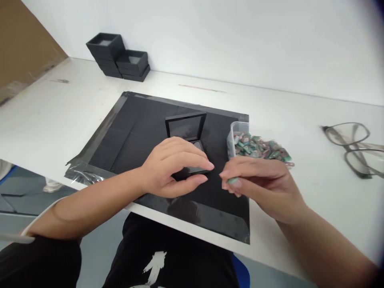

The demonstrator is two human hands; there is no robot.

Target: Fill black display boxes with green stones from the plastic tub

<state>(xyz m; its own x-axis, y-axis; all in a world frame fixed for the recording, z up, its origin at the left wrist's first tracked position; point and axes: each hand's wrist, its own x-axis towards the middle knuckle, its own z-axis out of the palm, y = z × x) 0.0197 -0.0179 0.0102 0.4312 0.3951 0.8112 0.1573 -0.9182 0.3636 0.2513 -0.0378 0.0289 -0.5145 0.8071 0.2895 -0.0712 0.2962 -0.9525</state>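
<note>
Between the thumb and fingers of my right hand [261,184] is a small green stone piece [232,181], partly covered by the fingertips. My left hand [178,168] hovers over a small black box [186,125], thumb and forefinger apart with nothing between them. The box's framed lid stands raised at the back, and my left hand hides much of its base. Just beyond my right hand, a clear plastic tub [231,142] lies by a heap of green, pinkish and brown stone pieces [258,147]. My right hand hides the near part of the tub.
A black ribbed mat [126,136] with taped edges covers part of the white table [300,224]. Stacked black boxes [106,54] stand against the wall at the back left. Eyeglasses [349,138] lie at the right. A brown board [27,44] rises at the far left.
</note>
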